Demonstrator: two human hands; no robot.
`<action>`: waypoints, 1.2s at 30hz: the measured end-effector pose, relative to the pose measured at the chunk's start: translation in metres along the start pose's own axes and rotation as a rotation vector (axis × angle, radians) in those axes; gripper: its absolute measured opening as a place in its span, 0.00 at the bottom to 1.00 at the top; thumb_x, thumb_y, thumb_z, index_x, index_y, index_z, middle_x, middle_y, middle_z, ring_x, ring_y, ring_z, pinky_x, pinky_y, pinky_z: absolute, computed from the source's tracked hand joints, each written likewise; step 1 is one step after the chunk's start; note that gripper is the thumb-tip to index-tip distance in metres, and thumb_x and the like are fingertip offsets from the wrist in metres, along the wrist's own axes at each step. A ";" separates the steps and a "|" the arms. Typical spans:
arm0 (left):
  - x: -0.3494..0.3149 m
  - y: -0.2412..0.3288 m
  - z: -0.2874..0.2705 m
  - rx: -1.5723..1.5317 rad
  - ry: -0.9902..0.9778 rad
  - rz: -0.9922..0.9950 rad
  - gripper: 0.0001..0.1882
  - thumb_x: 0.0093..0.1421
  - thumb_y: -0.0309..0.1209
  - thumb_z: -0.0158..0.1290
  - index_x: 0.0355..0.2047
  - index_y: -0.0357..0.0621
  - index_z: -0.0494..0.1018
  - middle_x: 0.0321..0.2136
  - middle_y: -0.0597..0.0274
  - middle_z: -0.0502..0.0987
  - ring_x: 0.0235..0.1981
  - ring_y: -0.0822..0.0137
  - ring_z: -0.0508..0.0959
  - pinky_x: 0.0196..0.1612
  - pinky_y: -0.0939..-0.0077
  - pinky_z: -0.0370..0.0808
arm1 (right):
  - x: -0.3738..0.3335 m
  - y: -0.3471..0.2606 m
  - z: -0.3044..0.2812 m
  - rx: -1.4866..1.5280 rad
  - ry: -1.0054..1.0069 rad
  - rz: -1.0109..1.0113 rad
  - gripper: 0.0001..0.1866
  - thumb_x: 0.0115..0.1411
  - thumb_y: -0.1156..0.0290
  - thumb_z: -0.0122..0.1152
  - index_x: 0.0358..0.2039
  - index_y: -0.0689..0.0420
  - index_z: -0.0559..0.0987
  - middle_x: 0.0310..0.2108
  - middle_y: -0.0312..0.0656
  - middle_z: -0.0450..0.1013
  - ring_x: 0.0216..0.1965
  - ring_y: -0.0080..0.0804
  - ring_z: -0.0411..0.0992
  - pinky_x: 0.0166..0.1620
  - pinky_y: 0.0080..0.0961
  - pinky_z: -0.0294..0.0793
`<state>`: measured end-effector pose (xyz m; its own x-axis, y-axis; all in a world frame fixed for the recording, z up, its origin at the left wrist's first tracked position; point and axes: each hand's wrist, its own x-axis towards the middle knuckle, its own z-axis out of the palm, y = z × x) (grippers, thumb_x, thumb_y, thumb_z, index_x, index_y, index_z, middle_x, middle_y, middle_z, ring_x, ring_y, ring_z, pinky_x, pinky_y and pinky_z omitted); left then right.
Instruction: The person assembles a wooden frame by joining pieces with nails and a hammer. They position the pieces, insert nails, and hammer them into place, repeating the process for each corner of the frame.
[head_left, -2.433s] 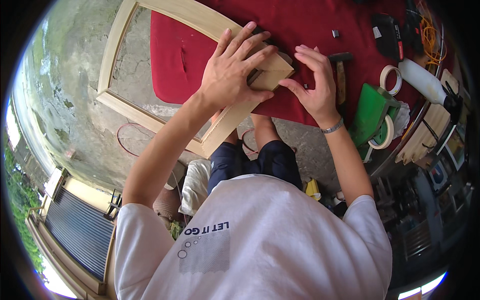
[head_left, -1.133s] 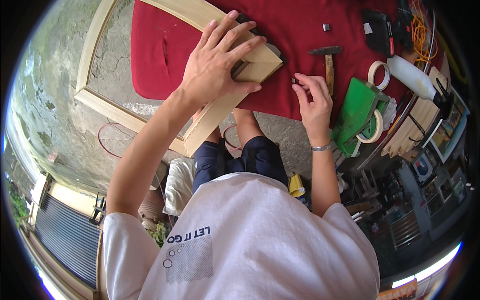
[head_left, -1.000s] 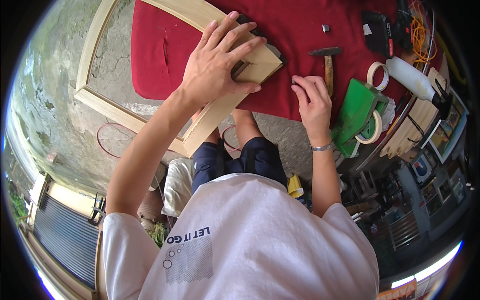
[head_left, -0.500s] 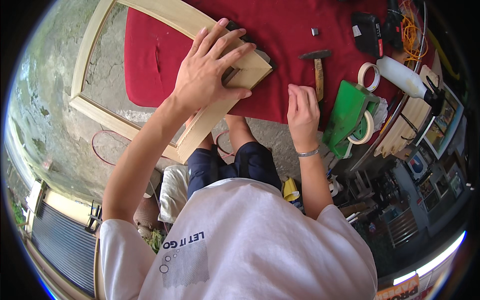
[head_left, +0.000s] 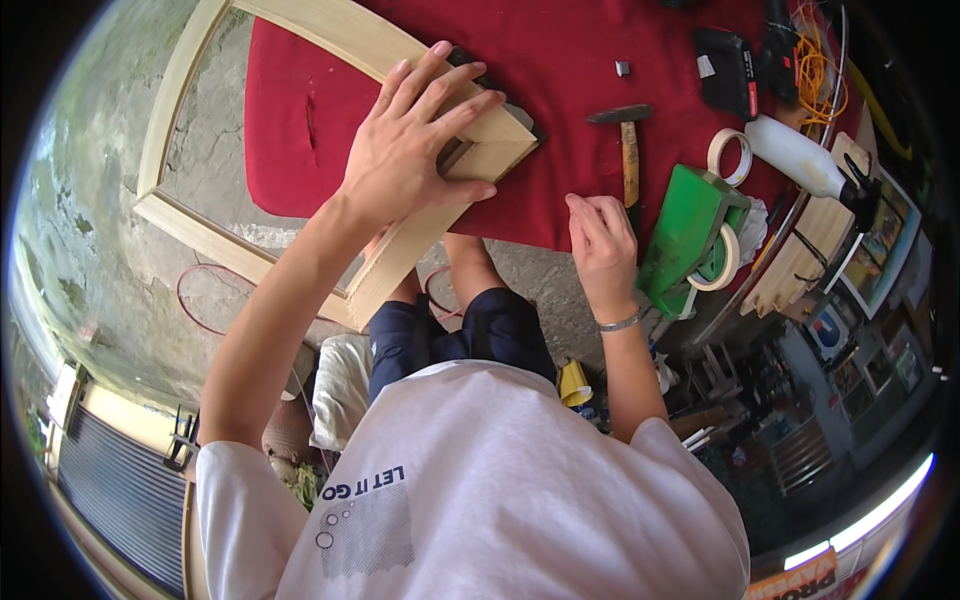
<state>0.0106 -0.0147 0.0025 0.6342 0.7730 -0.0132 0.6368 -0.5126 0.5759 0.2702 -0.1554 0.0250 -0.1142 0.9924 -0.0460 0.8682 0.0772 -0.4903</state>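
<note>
A pale wooden frame (head_left: 385,285) lies with one mitred corner on the red-covered table, the rest reaching past its left edge. On that corner rests my left hand (head_left: 410,150), open, fingers spread across one rail and thumb over the adjoining one. Something dark shows from beneath the corner, mostly hidden by the wood and my fingers. To the right, at the table's near edge, my right hand (head_left: 603,245) is closed with its fingertips pinched together; whether anything small is between them I cannot make out. Just beyond it lies a hammer (head_left: 629,160) with a wooden handle.
Right of the hammer stand a green box-like holder (head_left: 685,225), tape rolls (head_left: 730,157) and a white bottle (head_left: 795,150). Farther back are a small metallic block (head_left: 622,68), a black battery-like case (head_left: 725,70) and orange cord (head_left: 820,75). The red cloth (head_left: 560,70) covers the table.
My right hand has turned slightly, its fingers curled tighter. The left hand stays on the frame corner. The whole view has shifted a little.
</note>
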 end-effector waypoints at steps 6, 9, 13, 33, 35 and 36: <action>0.000 -0.001 0.002 -0.006 0.017 0.014 0.49 0.43 0.59 0.71 0.68 0.67 0.70 0.71 0.66 0.65 0.77 0.51 0.54 0.77 0.40 0.52 | 0.007 0.004 0.000 0.007 0.056 0.040 0.09 0.64 0.81 0.62 0.44 0.62 0.80 0.35 0.46 0.73 0.38 0.45 0.76 0.42 0.41 0.78; 0.000 -0.002 0.002 -0.007 0.023 0.018 0.49 0.44 0.59 0.71 0.68 0.67 0.70 0.71 0.66 0.65 0.77 0.51 0.54 0.77 0.40 0.52 | 0.006 0.005 -0.002 0.021 -0.003 0.046 0.08 0.64 0.80 0.63 0.44 0.63 0.81 0.36 0.47 0.74 0.39 0.46 0.76 0.44 0.41 0.79; -0.001 -0.001 0.001 -0.010 0.019 0.018 0.50 0.43 0.59 0.71 0.68 0.68 0.69 0.71 0.66 0.64 0.77 0.51 0.54 0.77 0.41 0.52 | 0.006 0.006 -0.012 0.063 -0.082 0.019 0.10 0.64 0.79 0.64 0.46 0.64 0.81 0.37 0.47 0.74 0.40 0.46 0.77 0.45 0.41 0.79; -0.003 -0.004 0.004 -0.035 0.086 0.042 0.47 0.44 0.58 0.71 0.66 0.66 0.72 0.70 0.65 0.67 0.77 0.53 0.56 0.77 0.45 0.54 | 0.099 -0.040 0.022 0.216 0.036 -0.247 0.11 0.60 0.77 0.69 0.43 0.59 0.81 0.42 0.43 0.72 0.45 0.45 0.74 0.49 0.41 0.75; -0.003 -0.002 0.002 -0.009 0.091 0.045 0.44 0.46 0.57 0.71 0.64 0.63 0.73 0.69 0.65 0.68 0.76 0.55 0.57 0.78 0.51 0.53 | 0.098 -0.039 0.024 0.245 0.051 -0.221 0.11 0.59 0.77 0.70 0.43 0.59 0.81 0.42 0.43 0.72 0.45 0.45 0.74 0.49 0.40 0.75; -0.003 -0.002 0.003 -0.010 0.093 0.046 0.44 0.46 0.57 0.71 0.64 0.63 0.73 0.69 0.65 0.68 0.76 0.55 0.57 0.78 0.51 0.53 | 0.097 -0.039 0.025 0.258 0.063 -0.206 0.11 0.59 0.76 0.70 0.43 0.59 0.81 0.42 0.43 0.72 0.44 0.45 0.74 0.49 0.40 0.75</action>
<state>0.0087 -0.0173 -0.0012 0.6190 0.7804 0.0888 0.6031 -0.5447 0.5827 0.2130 -0.0644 0.0186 -0.2374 0.9630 0.1273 0.6783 0.2581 -0.6879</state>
